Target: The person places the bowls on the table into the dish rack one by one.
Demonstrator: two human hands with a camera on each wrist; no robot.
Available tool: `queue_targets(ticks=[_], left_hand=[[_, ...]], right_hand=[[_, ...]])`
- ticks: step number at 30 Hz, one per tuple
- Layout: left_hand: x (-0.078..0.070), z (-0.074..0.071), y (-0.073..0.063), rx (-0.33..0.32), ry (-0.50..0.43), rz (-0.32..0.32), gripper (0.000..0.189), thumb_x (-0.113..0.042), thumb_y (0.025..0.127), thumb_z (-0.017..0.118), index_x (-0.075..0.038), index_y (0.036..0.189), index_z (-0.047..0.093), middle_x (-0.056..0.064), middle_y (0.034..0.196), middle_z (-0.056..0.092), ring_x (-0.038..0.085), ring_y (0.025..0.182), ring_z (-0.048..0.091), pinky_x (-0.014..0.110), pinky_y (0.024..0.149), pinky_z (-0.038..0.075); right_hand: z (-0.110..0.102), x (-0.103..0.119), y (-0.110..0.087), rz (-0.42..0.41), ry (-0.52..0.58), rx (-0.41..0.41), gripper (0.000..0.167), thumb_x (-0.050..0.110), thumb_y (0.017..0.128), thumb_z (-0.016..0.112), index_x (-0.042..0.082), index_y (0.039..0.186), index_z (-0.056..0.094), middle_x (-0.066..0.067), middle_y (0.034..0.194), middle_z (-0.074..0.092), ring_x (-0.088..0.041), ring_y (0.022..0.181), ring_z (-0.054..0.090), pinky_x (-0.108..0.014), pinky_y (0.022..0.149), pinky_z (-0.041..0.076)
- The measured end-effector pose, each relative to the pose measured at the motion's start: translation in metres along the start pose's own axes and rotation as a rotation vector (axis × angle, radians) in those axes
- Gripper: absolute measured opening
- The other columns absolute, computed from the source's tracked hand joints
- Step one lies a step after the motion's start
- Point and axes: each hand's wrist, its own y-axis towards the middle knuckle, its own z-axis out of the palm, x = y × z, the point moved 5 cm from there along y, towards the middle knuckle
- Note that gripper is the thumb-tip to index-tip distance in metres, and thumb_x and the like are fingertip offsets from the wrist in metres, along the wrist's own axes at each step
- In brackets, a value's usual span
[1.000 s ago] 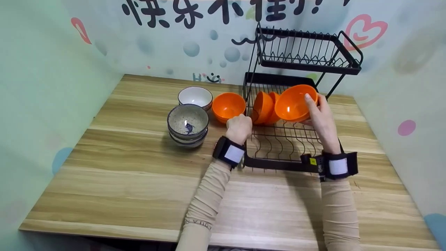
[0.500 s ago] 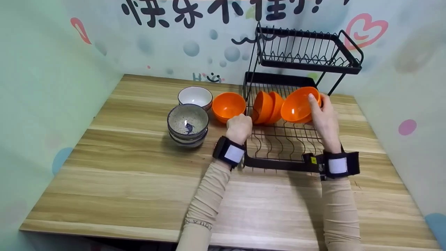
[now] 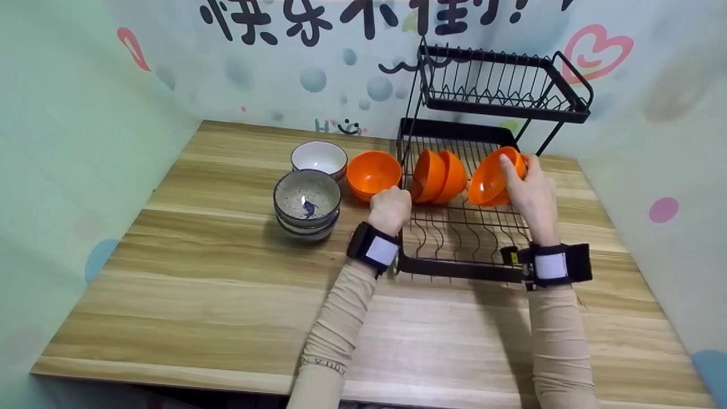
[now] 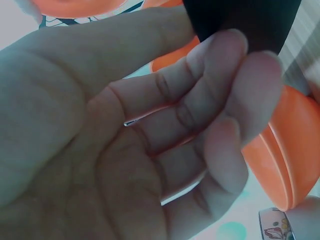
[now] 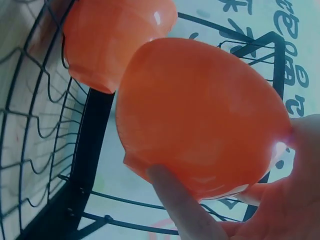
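Observation:
My right hand [image 3: 534, 196] pinches a shiny orange bowl [image 3: 493, 177] by its rim and base, thumb over the rim, above the lower tier of a black wire dish rack [image 3: 454, 267]. The bowl is tipped on its side, its hollow facing left. In the right wrist view its smooth outside [image 5: 195, 115] fills the middle. Two more orange bowls [image 3: 452, 177] stand on edge in that tier, to its left. At the rack's left side, my left hand [image 3: 391, 210] grips the rack; the left wrist view shows fingers curled against its black side [image 4: 245, 20].
Left of the rack, another orange bowl [image 3: 374, 173] sits on the wooden table [image 3: 199, 295]. Beside it stand a white bowl [image 3: 319, 158] and a stack of speckled grey bowls [image 3: 306, 196]. The rack's upper tier [image 3: 505, 108] overhangs the back of the lower one.
My right hand has carried the orange bowl to the right and slightly down, turning it more onto its edge. My left hand stays in place on the rack.

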Motion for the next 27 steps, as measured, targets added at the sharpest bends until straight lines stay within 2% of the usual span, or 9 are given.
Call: queue_targets(ticks=[6, 13, 18, 21, 25, 27], left_hand=[[0.001, 0.0, 0.0, -0.007, -0.002, 0.0, 0.026, -0.012, 0.094, 0.052, -0.013, 0.112, 0.07, 0.007, 0.115, 0.069, 0.025, 0.102, 0.067, 0.039, 0.074, 0.057], [0.001, 0.0, 0.0, -0.03, -0.017, 0.011, 0.025, -0.011, 0.094, 0.051, -0.012, 0.109, 0.071, 0.008, 0.112, 0.07, 0.025, 0.099, 0.068, 0.039, 0.072, 0.057], [0.001, -0.001, 0.0, -0.035, -0.02, 0.012, 0.026, -0.01, 0.094, 0.05, -0.011, 0.108, 0.072, 0.008, 0.111, 0.071, 0.025, 0.098, 0.068, 0.039, 0.072, 0.057], [0.001, 0.0, 0.0, -0.03, -0.019, 0.016, 0.026, -0.01, 0.095, 0.049, -0.011, 0.108, 0.072, 0.008, 0.111, 0.07, 0.025, 0.099, 0.068, 0.039, 0.072, 0.057], [0.001, 0.0, -0.001, -0.019, -0.018, 0.014, 0.026, -0.01, 0.095, 0.05, -0.011, 0.11, 0.071, 0.008, 0.113, 0.07, 0.026, 0.1, 0.068, 0.039, 0.074, 0.057], [0.001, 0.0, 0.0, -0.018, -0.018, 0.01, 0.026, -0.01, 0.095, 0.05, -0.011, 0.111, 0.071, 0.008, 0.114, 0.069, 0.026, 0.101, 0.067, 0.039, 0.075, 0.057]], right_hand=[[0.003, 0.006, 0.015, -0.036, -0.063, 0.019, 0.08, 0.068, 0.091, 0.032, 0.007, 0.142, 0.037, -0.028, 0.118, 0.06, -0.039, 0.094, 0.061, -0.026, 0.055, 0.042], [0.016, 0.0, 0.031, -0.017, -0.107, 0.072, 0.084, 0.07, 0.089, 0.029, 0.006, 0.144, 0.033, -0.028, 0.111, 0.06, -0.037, 0.086, 0.064, -0.025, 0.048, 0.046], [0.026, -0.002, 0.04, -0.049, -0.125, 0.079, 0.083, 0.069, 0.09, 0.03, 0.004, 0.141, 0.036, -0.029, 0.11, 0.061, -0.042, 0.091, 0.065, -0.029, 0.054, 0.051], [0.032, -0.002, 0.043, -0.066, -0.148, 0.078, 0.082, 0.068, 0.091, 0.031, 0.003, 0.14, 0.038, -0.03, 0.106, 0.061, -0.044, 0.092, 0.064, -0.039, 0.062, 0.054], [0.038, 0.0, 0.046, -0.084, -0.201, 0.073, 0.081, 0.068, 0.091, 0.031, 0.003, 0.138, 0.039, -0.03, 0.098, 0.06, -0.044, 0.085, 0.064, -0.044, 0.063, 0.051], [0.042, 0.001, 0.047, -0.089, -0.217, 0.078, 0.08, 0.068, 0.091, 0.032, 0.004, 0.138, 0.039, -0.028, 0.095, 0.06, -0.043, 0.08, 0.064, -0.042, 0.059, 0.05]])
